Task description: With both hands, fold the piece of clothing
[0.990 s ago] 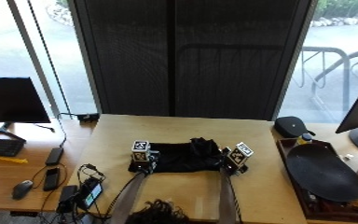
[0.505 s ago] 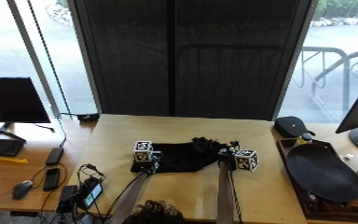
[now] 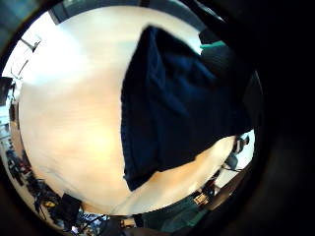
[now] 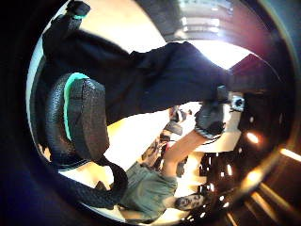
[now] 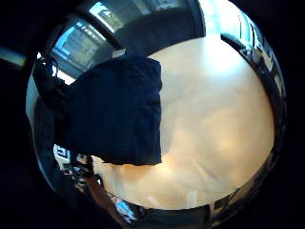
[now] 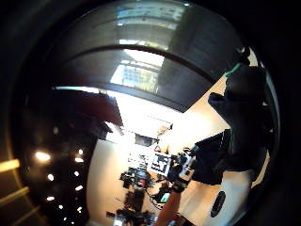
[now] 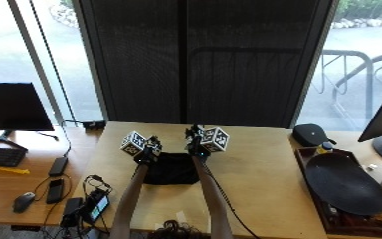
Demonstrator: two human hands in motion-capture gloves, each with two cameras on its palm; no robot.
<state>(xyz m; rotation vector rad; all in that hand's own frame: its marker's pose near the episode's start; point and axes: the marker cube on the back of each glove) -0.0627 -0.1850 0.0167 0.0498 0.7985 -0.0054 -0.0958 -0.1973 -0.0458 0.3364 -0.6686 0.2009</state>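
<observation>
Lifting the upper edge of a dark garment (image 7: 171, 169), the person has both arms stretched forward over the wooden table (image 7: 264, 164) in the outside view; the left hand (image 7: 146, 155) and the right hand (image 7: 195, 147) sit at the cloth's two far corners, raised off the surface, while the rest of the garment hangs down to the table between the forearms. The left little-finger view looks down on the dark cloth (image 3: 172, 98) draped from that palm over the pale tabletop (image 3: 69, 113), its lower edge free. In the left thumb view, a gloved thumb (image 4: 84, 117) curls against the fabric (image 4: 155, 80), which stretches across to the other hand (image 4: 211, 117), also closed on it; the cloth spans between them. The right little-finger view shows the garment (image 5: 114, 109) hanging close under that palm above the table (image 5: 219, 119). The right thumb view shows a dark curled digit (image 6: 240, 103) on cloth and the opposite hand (image 6: 181, 169) holding the far corner (image 6: 209, 160). The fold appears to be midway: the pinched edge is up, not yet laid over. The next move likely calls for carrying both corners together at even height toward the near edge, so the halves meet squarely.
</observation>
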